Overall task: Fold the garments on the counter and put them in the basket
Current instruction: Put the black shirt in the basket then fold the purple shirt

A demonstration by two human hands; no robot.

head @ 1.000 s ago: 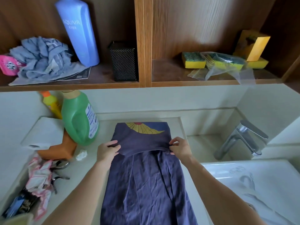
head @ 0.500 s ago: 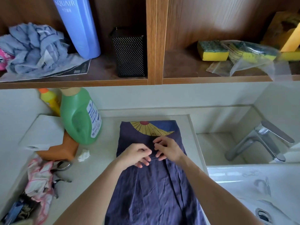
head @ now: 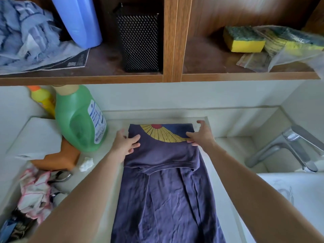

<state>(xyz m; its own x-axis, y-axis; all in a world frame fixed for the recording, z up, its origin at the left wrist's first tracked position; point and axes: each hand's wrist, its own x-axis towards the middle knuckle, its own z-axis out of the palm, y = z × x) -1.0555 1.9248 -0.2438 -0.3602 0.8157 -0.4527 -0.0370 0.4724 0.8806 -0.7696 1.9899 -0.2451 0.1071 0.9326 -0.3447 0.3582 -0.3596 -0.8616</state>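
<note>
A dark purple garment [head: 168,195] lies lengthwise on the pale counter [head: 103,172], folded into a narrow strip. Its far end is folded back over itself and shows a yellow sun print [head: 163,135]. My left hand [head: 125,143] holds the left edge of that folded part, thumb and fingertips on the cloth. At the right edge, my right hand [head: 199,135] pinches the cloth with thumb and a finger while its other fingers are raised. No basket is plainly in view.
A green detergent bottle [head: 78,120], a yellow bottle [head: 43,99], an orange object [head: 59,156] and a pink-white rag [head: 35,190] crowd the left. Tap [head: 289,146] and sink [head: 298,199] lie right. The shelf above holds a black mesh container [head: 140,39], sponges [head: 243,39] and blue cloth [head: 26,34].
Both hands moved from the middle of the fold out to its left and right edges, farther up the counter. More of the sun print shows, and the camera is closer.
</note>
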